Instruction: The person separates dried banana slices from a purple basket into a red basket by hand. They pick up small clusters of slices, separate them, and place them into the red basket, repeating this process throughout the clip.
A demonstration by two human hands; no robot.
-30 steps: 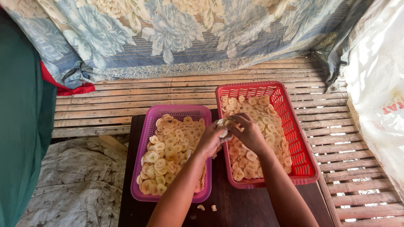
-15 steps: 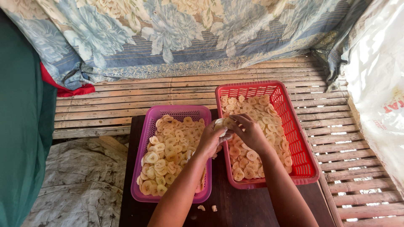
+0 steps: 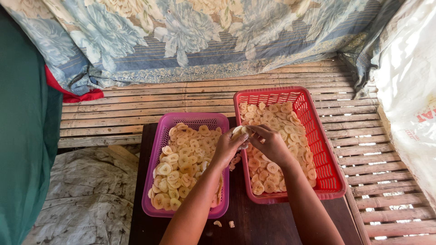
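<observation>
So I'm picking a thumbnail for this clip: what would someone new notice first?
Most likely the two bright trays of pale round slices on the dark table: a purple tray on the left and a red tray on the right. Next, the left hand and right hand, meeting between the trays around a few slices. Behind, a blue flowered cloth hangs over wooden slats.

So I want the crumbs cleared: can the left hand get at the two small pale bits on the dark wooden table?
Probably yes: the two small pale bits lie uncovered beside the left forearm, though the left hand holds slices.
</observation>
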